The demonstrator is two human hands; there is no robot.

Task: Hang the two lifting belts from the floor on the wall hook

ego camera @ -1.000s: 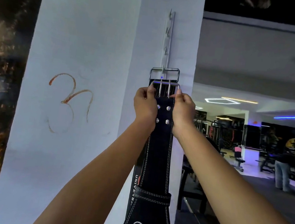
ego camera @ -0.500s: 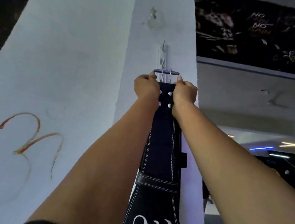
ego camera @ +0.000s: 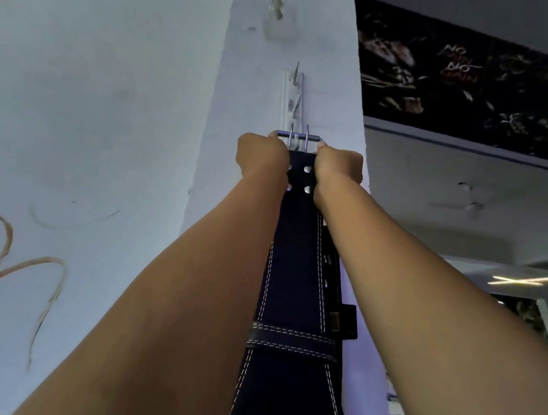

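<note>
While both arms reach up the white pillar (ego camera: pixel 114 91), the left hand (ego camera: pixel 261 155) and right hand (ego camera: pixel 338 168) are clamped on the top of a black belt (ego camera: pixel 293 278), at 9 and 3 o'clock of its buckle (ego camera: pixel 298 136). That buckle sits against the hook rail (ego camera: pixel 293 97); whether it has caught a hook is unclear. A second belt (ego camera: pixel 343 319) shows just behind, at 3 o'clock.

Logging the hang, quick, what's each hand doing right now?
Left hand: closed on the black stitched leather lifting belt near its buckle.
Right hand: closed on the same belt.
</note>
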